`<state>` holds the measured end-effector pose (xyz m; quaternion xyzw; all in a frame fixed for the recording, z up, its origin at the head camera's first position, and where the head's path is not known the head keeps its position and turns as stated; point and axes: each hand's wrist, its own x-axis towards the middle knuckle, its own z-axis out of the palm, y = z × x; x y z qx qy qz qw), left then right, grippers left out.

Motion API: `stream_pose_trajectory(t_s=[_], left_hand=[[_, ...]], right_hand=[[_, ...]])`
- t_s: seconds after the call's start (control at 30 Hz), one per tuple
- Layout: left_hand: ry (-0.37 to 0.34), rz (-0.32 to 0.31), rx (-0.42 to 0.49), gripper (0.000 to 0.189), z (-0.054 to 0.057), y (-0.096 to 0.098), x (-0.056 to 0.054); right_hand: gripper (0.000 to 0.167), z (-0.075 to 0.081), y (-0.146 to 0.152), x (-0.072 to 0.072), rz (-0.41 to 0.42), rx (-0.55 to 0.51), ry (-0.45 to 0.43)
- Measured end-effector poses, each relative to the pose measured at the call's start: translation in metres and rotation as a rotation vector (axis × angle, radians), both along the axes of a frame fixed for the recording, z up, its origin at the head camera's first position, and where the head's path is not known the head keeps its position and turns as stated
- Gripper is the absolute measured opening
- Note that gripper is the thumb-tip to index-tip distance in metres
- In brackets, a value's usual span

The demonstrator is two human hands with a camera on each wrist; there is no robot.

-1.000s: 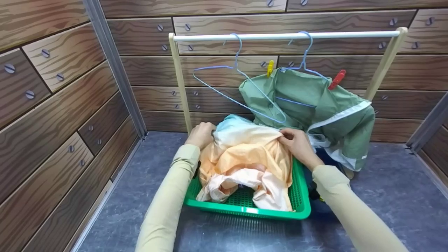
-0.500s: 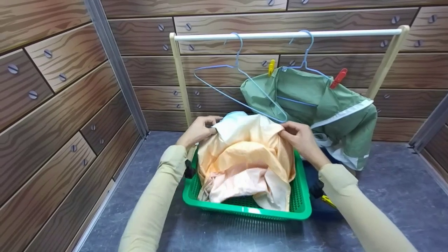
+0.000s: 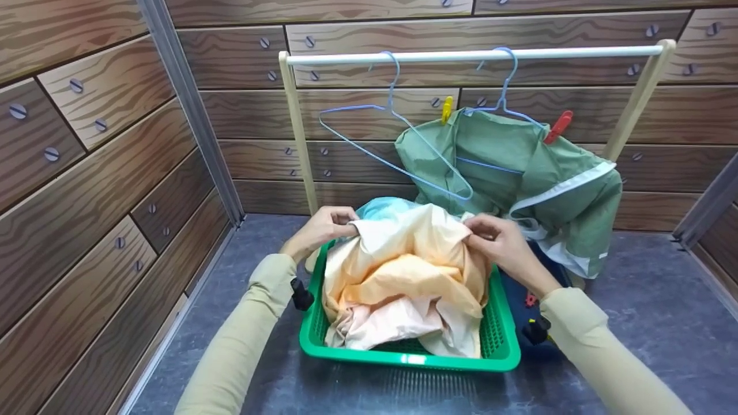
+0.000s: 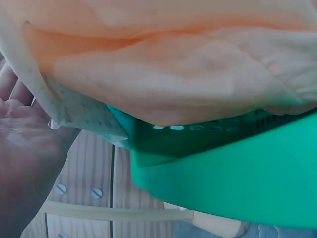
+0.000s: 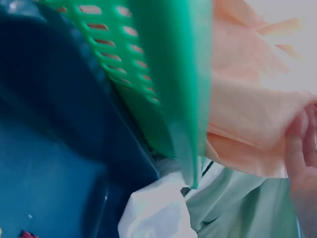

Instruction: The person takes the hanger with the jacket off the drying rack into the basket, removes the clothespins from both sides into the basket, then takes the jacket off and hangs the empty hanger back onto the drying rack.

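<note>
A thin cloth garment [image 3: 403, 276], peach fading to white with light blue at the back, lies bunched in a green plastic basket [image 3: 410, 361]. My left hand [image 3: 320, 231] pinches its white edge at the far left, and my right hand [image 3: 503, 246] pinches the same edge at the right. Between them the edge stands raised in folds. In the left wrist view the cloth [image 4: 148, 79] hangs over the basket wall [image 4: 223, 173]. The right wrist view has the peach cloth [image 5: 252, 119] stretching from my fingertips [image 5: 296, 130] across the basket rim.
Behind the basket stands a rack with a white rail [image 3: 450, 57]. A bare blue hanger [image 3: 389, 106] hangs left; another carries a green garment [image 3: 501, 150] held by a yellow clothespin [image 3: 447, 110] and a red clothespin [image 3: 558, 127]. A dark blue bin [image 5: 49, 163] sits right of the basket.
The left hand has shifted left and the right hand right, drawing the garment's edge out between them. They rose, then lowered slightly toward me. The basket has slid slightly nearer.
</note>
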<state>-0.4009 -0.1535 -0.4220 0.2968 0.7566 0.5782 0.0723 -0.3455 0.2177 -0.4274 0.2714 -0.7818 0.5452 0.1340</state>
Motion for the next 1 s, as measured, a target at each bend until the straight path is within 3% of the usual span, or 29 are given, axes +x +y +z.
stream_pose_trajectory(t_s=[0.13,0.3,0.47,0.6,0.7,0.8,0.9,1.0], left_hand=[[0.009,-0.031,-0.127,0.006,-0.004,0.001,0.004],[0.054,-0.109,-0.342,0.007,-0.011,-0.001,0.009],[0.121,-0.072,-0.606,0.011,-0.018,-0.002,0.014],[0.222,-0.057,-0.781,0.013,-0.026,0.002,0.02],[0.319,-0.076,-0.867,0.027,-0.03,0.007,0.024],[0.372,-0.1,-0.922,0.041,-0.032,0.013,0.027],[0.376,-0.125,-0.956,0.047,-0.033,0.016,0.032],[0.328,-0.144,-0.998,0.046,-0.036,0.02,0.037]], right_hand=[[0.012,-0.016,0.005,-0.001,0.065,0.083,-0.04],[0.017,-0.028,0.011,0.006,0.092,0.329,-0.035],[0.026,-0.036,0.019,0.008,0.058,0.555,0.016],[0.028,-0.044,0.022,0.011,0.029,0.679,0.046],[0.028,-0.046,0.022,0.013,0.027,0.753,0.077],[0.026,-0.045,0.02,0.013,0.064,0.806,0.136],[0.021,-0.043,0.016,0.011,0.107,0.873,0.209],[0.018,-0.043,0.013,0.01,0.138,0.935,0.251]])
